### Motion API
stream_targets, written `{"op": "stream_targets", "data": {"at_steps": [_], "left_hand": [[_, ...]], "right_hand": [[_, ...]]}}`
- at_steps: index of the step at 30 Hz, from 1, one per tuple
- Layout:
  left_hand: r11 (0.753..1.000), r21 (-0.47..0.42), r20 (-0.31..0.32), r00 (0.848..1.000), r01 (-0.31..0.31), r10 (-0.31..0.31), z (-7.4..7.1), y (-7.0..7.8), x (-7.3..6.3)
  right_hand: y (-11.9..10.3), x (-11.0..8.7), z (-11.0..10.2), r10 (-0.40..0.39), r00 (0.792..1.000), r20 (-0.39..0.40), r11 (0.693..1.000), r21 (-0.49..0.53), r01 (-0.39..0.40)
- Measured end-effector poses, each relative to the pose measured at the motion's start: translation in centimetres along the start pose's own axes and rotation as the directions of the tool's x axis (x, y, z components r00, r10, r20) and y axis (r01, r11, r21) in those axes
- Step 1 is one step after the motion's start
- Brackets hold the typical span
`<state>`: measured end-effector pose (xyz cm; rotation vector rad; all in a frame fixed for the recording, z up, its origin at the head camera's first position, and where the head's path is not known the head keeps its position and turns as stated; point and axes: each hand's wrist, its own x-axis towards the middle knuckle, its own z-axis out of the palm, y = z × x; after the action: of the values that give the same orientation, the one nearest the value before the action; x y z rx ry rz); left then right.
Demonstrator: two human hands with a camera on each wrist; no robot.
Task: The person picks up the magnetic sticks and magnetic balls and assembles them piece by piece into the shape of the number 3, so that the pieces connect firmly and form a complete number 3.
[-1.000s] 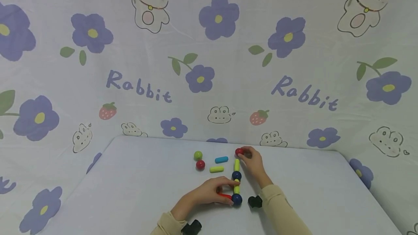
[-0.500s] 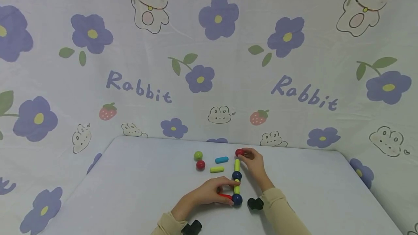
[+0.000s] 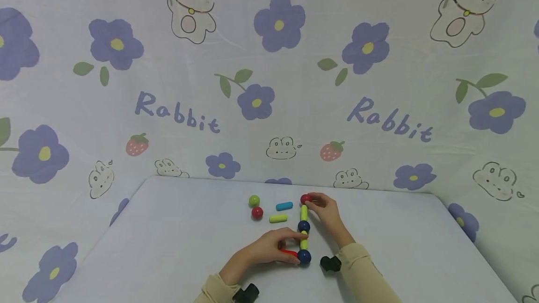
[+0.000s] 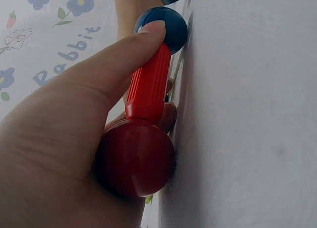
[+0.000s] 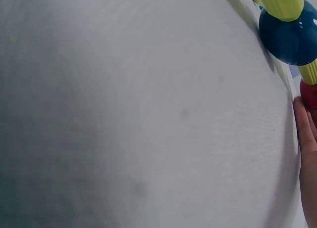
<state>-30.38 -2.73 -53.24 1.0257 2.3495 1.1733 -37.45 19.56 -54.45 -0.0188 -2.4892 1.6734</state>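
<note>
In the head view, a chain of yellow-green rods (image 3: 304,212) and dark blue balls (image 3: 304,257) runs away from me on the table. A red rod (image 4: 147,87) joins the near blue ball to a dark red ball (image 4: 137,158) within my left palm, as the left wrist view shows. My left hand (image 3: 266,247) grips this near end, thumb on the blue ball and a finger over the nearer yellow-green rod. At the far end my right hand (image 3: 327,209) pinches a red ball (image 3: 305,198) against or close to the farther rod's tip.
Left of the chain lie a loose green ball (image 3: 254,201), a red ball (image 3: 257,213), a blue rod (image 3: 284,206) and a yellow-green rod (image 3: 278,219). Black wrist cameras (image 3: 330,263) sit near both sleeves. A printed cloth (image 3: 311,83) hangs behind the white table (image 3: 168,237).
My right hand has brought the red ball slightly nearer the far rod's end. The left hand keeps its grip. The head view has shifted slightly.
</note>
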Motion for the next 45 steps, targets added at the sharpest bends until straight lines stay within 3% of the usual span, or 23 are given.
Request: {"op": "stream_targets", "data": {"at_steps": [23, 26, 30, 34, 40, 45], "left_hand": [[1.000, 0.002, -0.008, 0.999, -0.031, 0.031, -0.2, 0.1, -0.1], [1.000, -0.002, -0.024, 0.999, -0.030, 0.030, -0.2, 0.1, -0.1], [0.999, 0.002, -0.092, 0.995, -0.043, 0.043, -0.3, 0.2, -0.1], [0.999, 0.014, -0.196, 0.979, -0.049, 0.051, -0.5, 0.3, 0.0], [0.998, 0.060, -0.366, 0.929, -0.024, 0.045, -1.2, 0.1, 0.1], [1.000, 0.025, -0.419, 0.908, -0.008, 0.018, -1.8, -0.2, 0.2]], "right_hand": [[-0.3, -0.4, 0.4, -0.032, 0.998, 0.048, 0.999, -0.012, 0.033], [-0.3, -0.5, 0.4, -0.041, 0.998, 0.043, 0.999, -0.019, 0.042], [-0.2, -0.6, 0.4, -0.043, 0.998, 0.047, 0.999, -0.009, 0.044], [-0.3, -0.8, 0.4, -0.048, 0.997, 0.057, 0.999, 0.017, 0.047], [-0.4, -1.1, 0.3, -0.048, 0.997, 0.066, 0.999, 0.014, 0.047], [-0.3, -1.2, 0.3, -0.040, 0.997, 0.064, 0.999, 0.014, 0.039]]}}
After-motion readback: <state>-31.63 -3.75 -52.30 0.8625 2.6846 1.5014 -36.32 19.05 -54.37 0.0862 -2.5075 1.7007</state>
